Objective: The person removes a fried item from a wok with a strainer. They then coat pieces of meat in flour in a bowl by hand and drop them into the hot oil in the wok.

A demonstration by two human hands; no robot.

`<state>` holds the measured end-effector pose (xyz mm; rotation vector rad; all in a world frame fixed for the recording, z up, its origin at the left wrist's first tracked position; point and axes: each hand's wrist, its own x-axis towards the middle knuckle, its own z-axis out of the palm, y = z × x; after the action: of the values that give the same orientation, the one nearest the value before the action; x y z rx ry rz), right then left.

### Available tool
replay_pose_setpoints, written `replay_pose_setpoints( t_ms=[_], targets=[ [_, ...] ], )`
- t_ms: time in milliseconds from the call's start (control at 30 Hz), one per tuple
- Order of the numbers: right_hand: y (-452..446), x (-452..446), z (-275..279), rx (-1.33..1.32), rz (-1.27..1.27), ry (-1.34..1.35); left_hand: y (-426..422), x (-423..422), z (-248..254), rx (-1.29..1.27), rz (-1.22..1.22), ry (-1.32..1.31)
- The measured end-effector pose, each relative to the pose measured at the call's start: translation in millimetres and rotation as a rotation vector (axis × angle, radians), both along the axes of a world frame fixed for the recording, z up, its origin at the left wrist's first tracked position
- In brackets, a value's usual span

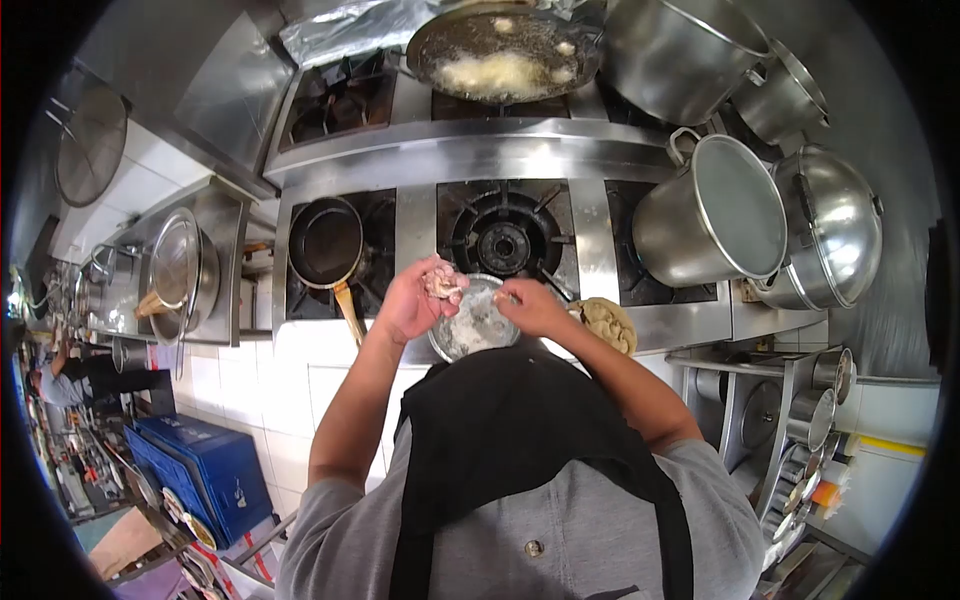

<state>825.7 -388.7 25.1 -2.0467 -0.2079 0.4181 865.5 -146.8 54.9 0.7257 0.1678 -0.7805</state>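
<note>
A metal bowl (436,334) with white flour (474,331) in it stands at the front edge of the stove, close to my body. My left hand (412,302), dusted with flour, is turned palm up at the bowl's left rim. Its fingers curl around a pale flour-coated piece of food (442,285). Over the right side of the bowl, my right hand (532,307) has its fingertips pinched together, and what they hold is too small to make out. Right beside that hand sits a heap of pale brown food pieces (606,326), partly covered by my wrist.
Behind, a wide wok (428,62) holds pale pieces in bubbling oil. A frying pan (326,240) sits on the left burner, its handle (349,312) pointing toward me. Tall pots (665,235) crowd the right. The middle burner (503,245) lies just beyond the bowl.
</note>
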Motion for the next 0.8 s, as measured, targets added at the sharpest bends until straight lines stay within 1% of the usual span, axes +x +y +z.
replay_pose_setpoints(
  t_ms=[33, 67, 100, 167, 233, 300, 333, 367, 433, 500, 567, 633, 667, 700, 767, 800],
  targets=[
    [-0.3, -1.3, -9.2, 0.005, -0.005, -0.002, -7.5, 4.0, 9.7, 0.048, 0.003, 0.039],
    [0.0, -2.5, -20.8, 0.044, -0.011, -0.069, -17.1, 5.3, 19.1, 0.158, 0.068, 0.02],
    [-1.7, -3.4, -31.4, 0.082, -0.017, -0.137, -19.8, 14.3, 18.5, 0.158, 0.06, -0.001],
    [-4.6, -4.7, -37.1, 0.139, -0.008, -0.139, -24.3, 36.2, 13.5, 0.078, -0.024, 0.049],
    [-6.0, -6.2, -35.4, 0.153, -0.032, -0.132, -36.1, 53.2, 39.4, 0.111, -0.049, 0.006],
    [-7.7, -6.4, -36.8, 0.165, -0.035, -0.171, -52.6, 73.7, 59.3, 0.448, 0.065, -0.21],
    [-8.9, -7.4, -29.7, 0.162, -0.044, -0.139, -66.5, 84.4, 67.2, 0.617, 0.116, -0.297],
    [-13.4, -6.6, -22.4, 0.106, -0.01, -0.06, -73.3, 103.8, 70.4, 0.614, 0.113, -0.315],
    [-19.0, -6.3, -23.5, 0.148, -0.001, -0.082, -81.9, 157.5, 78.0, 1.033, 0.209, -1.037],
    [-24.0, -5.6, -25.7, 0.187, -0.004, -0.08, -88.4, 212.1, 118.8, 0.856, -0.024, -0.738],
    [-30.6, -3.1, -29.5, 0.18, 0.004, -0.055, -100.1, 258.5, 145.6, 0.71, -0.055, -0.644],
    [-37.4, -1.9, -35.9, 0.244, -0.026, -0.088, -104.5, 307.9, 151.8, 0.742, -0.078, -0.717],
    [-40.7, -1.0, -40.6, 0.234, -0.033, -0.096, -115.3, 322.8, 151.4, 0.884, -0.042, -0.712],
    [-44.5, 0.1, -40.8, 0.239, -0.038, -0.099, -118.0, 345.7, 146.2, 0.888, -0.046, -0.717],
    [-52.7, 1.4, -36.3, 0.309, -0.028, -0.003, -118.9, 403.3, 124.1, 1.253, -0.333, -1.073],
    [-53.7, 2.3, -41.4, 0.319, -0.031, -0.007, -128.1, 416.4, 122.8, 1.265, -0.246, -0.745]
  ],
)
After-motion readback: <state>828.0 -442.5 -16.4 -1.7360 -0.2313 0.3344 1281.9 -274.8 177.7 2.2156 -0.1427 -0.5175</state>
